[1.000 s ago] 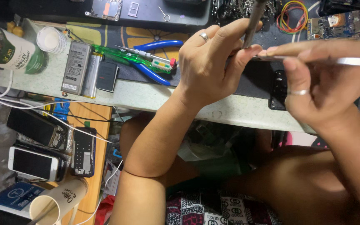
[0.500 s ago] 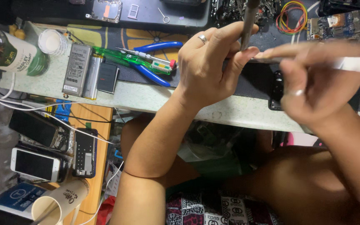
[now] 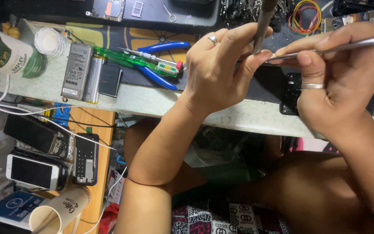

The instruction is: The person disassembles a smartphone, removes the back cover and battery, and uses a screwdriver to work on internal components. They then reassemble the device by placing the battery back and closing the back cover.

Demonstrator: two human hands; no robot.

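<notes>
Steel tweezers point(image 3: 325, 47) sit pinched in my right hand point(image 3: 338, 82), tips meeting the grey tool point(image 3: 261, 26) that my left hand point(image 3: 221, 69) fingers clamp above the surface point(image 3: 152, 99), so I judge I'm mid-adjustment and need a steady, fine touch next.

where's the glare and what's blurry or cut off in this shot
Head view: even, soft light with no hard shadows; glare streaks the metal tool in the right hand and the white phone screen; the left hand is sharp, the bottle at the left edge slightly soft and cropped.
</notes>
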